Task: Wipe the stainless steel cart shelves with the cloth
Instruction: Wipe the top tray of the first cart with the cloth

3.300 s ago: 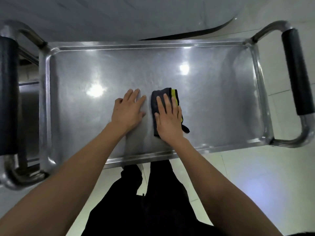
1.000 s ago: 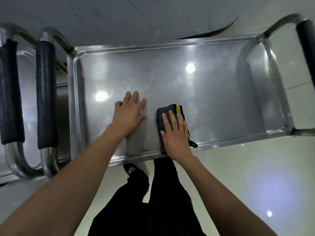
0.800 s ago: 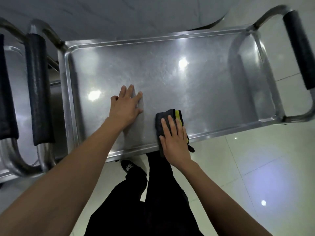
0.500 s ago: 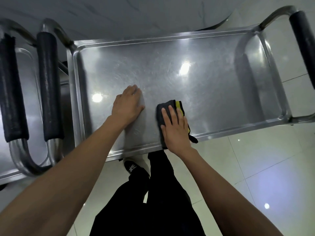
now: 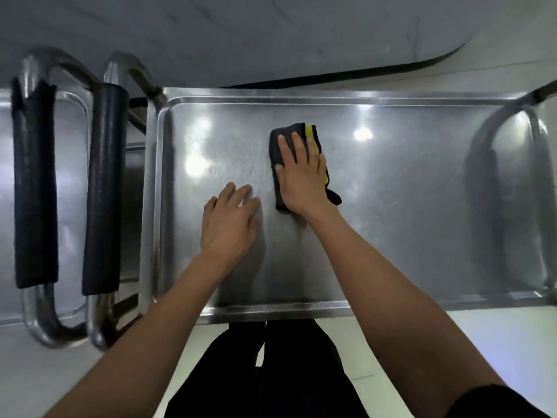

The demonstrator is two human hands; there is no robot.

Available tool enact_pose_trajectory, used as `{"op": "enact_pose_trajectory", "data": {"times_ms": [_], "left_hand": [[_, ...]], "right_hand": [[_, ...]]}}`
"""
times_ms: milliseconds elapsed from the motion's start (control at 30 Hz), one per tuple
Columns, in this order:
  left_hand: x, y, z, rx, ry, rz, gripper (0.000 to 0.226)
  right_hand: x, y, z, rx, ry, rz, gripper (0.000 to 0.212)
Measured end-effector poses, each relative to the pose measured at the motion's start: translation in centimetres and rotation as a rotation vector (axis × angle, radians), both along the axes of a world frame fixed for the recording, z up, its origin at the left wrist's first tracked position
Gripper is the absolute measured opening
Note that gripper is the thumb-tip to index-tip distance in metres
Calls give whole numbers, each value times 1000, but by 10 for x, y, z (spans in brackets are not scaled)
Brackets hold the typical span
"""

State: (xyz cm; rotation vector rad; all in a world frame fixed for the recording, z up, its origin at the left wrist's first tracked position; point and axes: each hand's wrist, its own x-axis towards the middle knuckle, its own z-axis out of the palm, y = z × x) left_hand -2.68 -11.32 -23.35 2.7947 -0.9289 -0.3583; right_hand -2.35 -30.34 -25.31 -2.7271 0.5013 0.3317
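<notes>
The person is bent over the top shelf [image 5: 391,206] of the steel cart, and the wiping of that shelf is the step in hand. The right hand [image 5: 301,173] lies flat with straight fingers on the folded dark cloth [image 5: 278,140], pressing it down rather than gripping it; a yellow edge of the cloth shows beside the fingers and a dark tail pokes out near the wrist. The cloth sits toward the far side of the shelf, roughly midway along its length. The left hand [image 5: 229,221] rests on the bare steel just beside the cloth and nearer the shelf's front rim, fingers loosely spread, holding nothing; it looks to me like a brace. Beyond the shelf's left end stand two padded black handles [image 5: 104,188], one apparently belonging to a second cart [image 5: 69,206] parked alongside. I judge the job to be far from over: only the middle band is being worked, and any lower shelves are hidden under the top one. The next move, I would guess, calls for sweeping the cloth out toward the shelf's ends and into the raised corners, with the bracing hand lifted out of the way. I can read no brand, label or writing anywhere on the shelf, the cloth or the handles.
</notes>
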Motion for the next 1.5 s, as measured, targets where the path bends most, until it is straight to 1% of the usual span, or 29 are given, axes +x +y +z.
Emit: {"op": "enact_pose_trajectory", "data": {"times_ms": [100, 267, 333, 433, 600, 700, 767, 933, 1133, 1300, 1433, 1500], "left_hand": [[3, 1, -4, -33, 13, 21, 25], [2, 0, -4, -19, 34, 43, 32], [4, 0, -2, -4, 58, 30, 37], [5, 4, -4, 53, 70, -9, 42], [11, 11, -3, 96, 81, -98, 50], [17, 13, 1, 102, 133, -122, 55], [22, 16, 9, 89, 171, -136, 56], [17, 36, 16, 130, 167, -183, 49], [19, 46, 14, 155, 154, -259, 46], [15, 49, 8, 157, 153, -285, 48], [16, 52, 4, 106, 152, -275, 50], [17, 53, 3, 57, 171, -215, 49]], "right_hand": [[41, -9, -4, 1, -26, 10, 56], [106, -21, -7, 1, -63, 60, 58], [114, -22, -8, -3, -59, 66, 58], [106, -19, -11, -12, -74, 80, 57], [59, 1, -10, -42, -74, 102, 55], [9, 23, -7, -22, -46, 85, 56], [-25, 41, -3, -7, -30, 37, 56], [-116, 85, 4, -12, 2, -75, 58], [-194, 133, 3, -77, 39, -119, 61], [-227, 160, 7, -72, 53, -129, 60], [-211, 157, 6, -75, 78, -132, 63], [-193, 149, 6, -68, 84, -94, 64]]}}
